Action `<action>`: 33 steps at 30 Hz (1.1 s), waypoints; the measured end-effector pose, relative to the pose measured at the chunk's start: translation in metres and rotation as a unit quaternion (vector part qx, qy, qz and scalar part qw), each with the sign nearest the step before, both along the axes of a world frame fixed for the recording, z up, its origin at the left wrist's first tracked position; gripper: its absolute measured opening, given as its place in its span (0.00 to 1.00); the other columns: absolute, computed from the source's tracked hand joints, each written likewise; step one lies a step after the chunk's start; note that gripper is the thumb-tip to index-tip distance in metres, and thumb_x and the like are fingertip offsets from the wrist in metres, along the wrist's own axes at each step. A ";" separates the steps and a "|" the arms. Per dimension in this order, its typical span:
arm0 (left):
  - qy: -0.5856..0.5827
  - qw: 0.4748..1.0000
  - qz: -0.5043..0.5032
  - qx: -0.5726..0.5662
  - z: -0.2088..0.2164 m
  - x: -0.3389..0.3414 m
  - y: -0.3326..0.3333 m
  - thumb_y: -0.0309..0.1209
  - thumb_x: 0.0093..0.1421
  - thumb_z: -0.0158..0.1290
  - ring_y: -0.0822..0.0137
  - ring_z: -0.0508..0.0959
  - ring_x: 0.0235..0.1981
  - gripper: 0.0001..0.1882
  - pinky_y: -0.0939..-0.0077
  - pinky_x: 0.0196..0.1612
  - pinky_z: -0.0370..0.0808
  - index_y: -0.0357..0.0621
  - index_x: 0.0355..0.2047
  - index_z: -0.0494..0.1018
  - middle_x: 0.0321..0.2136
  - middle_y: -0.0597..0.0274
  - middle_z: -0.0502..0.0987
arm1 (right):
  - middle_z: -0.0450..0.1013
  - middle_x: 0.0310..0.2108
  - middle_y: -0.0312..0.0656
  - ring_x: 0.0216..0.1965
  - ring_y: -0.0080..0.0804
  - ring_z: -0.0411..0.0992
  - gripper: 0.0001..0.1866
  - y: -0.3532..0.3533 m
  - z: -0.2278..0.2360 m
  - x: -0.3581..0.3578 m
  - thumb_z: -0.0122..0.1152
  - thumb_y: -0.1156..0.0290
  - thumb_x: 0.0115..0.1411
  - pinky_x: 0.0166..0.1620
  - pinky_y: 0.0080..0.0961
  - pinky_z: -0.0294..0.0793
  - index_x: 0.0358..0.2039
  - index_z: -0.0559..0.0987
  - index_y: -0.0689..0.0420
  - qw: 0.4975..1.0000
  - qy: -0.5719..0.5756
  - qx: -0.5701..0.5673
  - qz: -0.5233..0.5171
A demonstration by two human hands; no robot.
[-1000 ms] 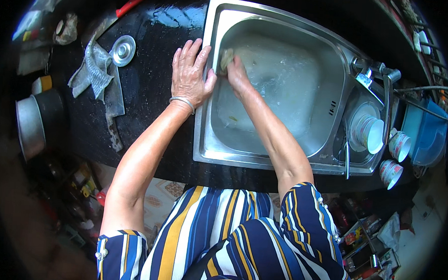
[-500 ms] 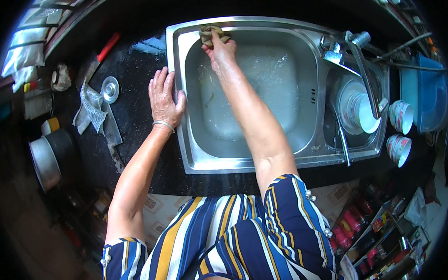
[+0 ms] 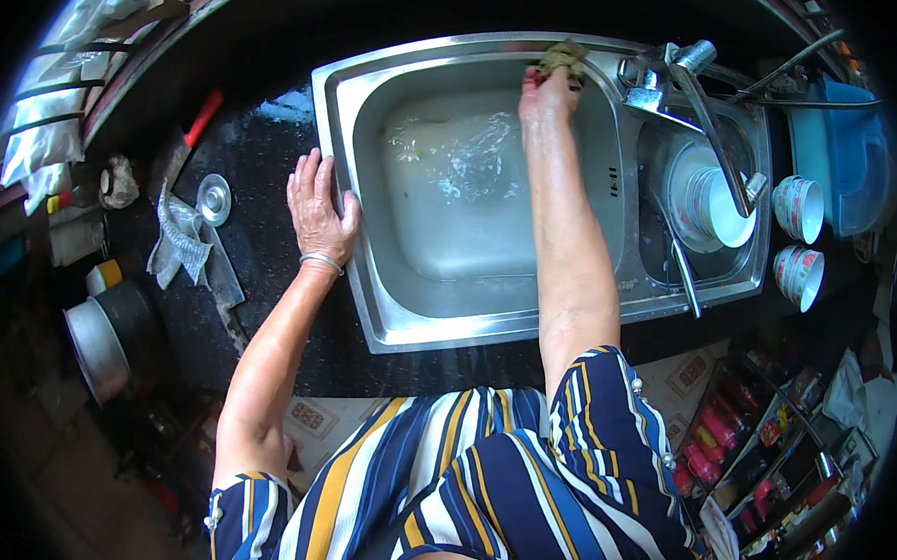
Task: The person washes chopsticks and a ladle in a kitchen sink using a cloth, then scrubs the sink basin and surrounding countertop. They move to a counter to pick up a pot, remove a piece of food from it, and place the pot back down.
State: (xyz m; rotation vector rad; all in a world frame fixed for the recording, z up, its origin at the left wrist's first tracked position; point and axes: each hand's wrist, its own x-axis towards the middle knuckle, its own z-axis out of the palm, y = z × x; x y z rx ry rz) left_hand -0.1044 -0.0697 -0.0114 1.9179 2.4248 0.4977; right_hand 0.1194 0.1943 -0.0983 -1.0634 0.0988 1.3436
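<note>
My right hand reaches across the steel sink and presses a brownish scouring pad against the sink's far rim, next to the tap. My left hand lies flat, fingers spread, on the sink's left rim and the dark counter. The large basin holds a film of wet suds. A thin bangle sits on my left wrist.
The small right basin holds a stack of white plates and bowls. Two patterned cups and a blue tub stand further right. On the counter to the left lie a grey rag, a round metal lid and pots.
My right hand has slid with the pad from the basin's left wall up to the far rim by the tap. The view has shifted; my left hand stays on the rim.
</note>
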 end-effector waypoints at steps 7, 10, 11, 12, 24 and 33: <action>-0.002 1.000 0.011 -0.006 -0.001 -0.003 -0.005 0.33 0.52 0.51 0.51 0.56 0.65 0.30 0.52 0.67 0.48 0.41 0.56 0.64 0.61 0.51 0.61 | 0.66 0.42 0.43 0.31 0.28 0.70 0.22 -0.058 -0.005 -0.097 0.60 0.72 0.59 0.27 0.23 0.73 0.48 0.59 0.54 0.971 -0.177 0.034 0.156; -0.005 1.000 -0.012 0.003 0.000 0.003 0.008 0.34 0.51 0.51 0.51 0.57 0.65 0.30 0.52 0.67 0.48 0.41 0.56 0.64 0.60 0.51 0.61 | 0.66 0.41 0.48 0.39 0.36 0.69 0.22 -0.107 -0.040 -0.163 0.60 0.69 0.57 0.39 0.36 0.72 0.48 0.61 0.59 0.893 -0.330 0.055 0.302; -0.005 1.000 -0.011 0.005 -0.001 0.001 0.007 0.34 0.51 0.51 0.51 0.57 0.65 0.30 0.52 0.67 0.48 0.41 0.56 0.64 0.60 0.51 0.61 | 0.67 0.40 0.51 0.42 0.41 0.68 0.21 -0.130 -0.042 -0.176 0.59 0.68 0.57 0.44 0.41 0.70 0.47 0.63 0.59 0.851 -0.383 0.060 0.353; -0.007 1.000 -0.003 0.005 -0.003 -0.004 0.001 0.34 0.51 0.51 0.51 0.57 0.65 0.30 0.52 0.67 0.48 0.41 0.56 0.64 0.60 0.51 0.61 | 0.67 0.41 0.52 0.43 0.44 0.67 0.20 -0.143 -0.042 -0.172 0.58 0.68 0.56 0.47 0.43 0.68 0.46 0.64 0.59 0.793 -0.438 0.125 0.404; -0.006 1.000 0.000 0.009 -0.005 -0.007 -0.002 0.36 0.52 0.50 0.51 0.58 0.64 0.30 0.54 0.67 0.50 0.43 0.57 0.65 0.60 0.51 0.62 | 0.73 0.46 0.38 0.52 0.36 0.68 0.11 -0.044 -0.066 -0.045 0.55 0.66 0.56 0.52 0.38 0.67 0.38 0.82 0.46 -0.019 -0.789 0.202 0.579; 0.006 0.999 0.002 0.032 -0.014 -0.013 -0.008 0.38 0.54 0.49 0.53 0.58 0.64 0.30 0.54 0.68 0.49 0.47 0.59 0.63 0.60 0.52 0.62 | 0.67 0.42 0.35 0.47 0.31 0.64 0.12 -0.003 0.040 0.104 0.52 0.66 0.56 0.46 0.30 0.62 0.41 0.77 0.47 -0.229 -0.805 0.360 0.413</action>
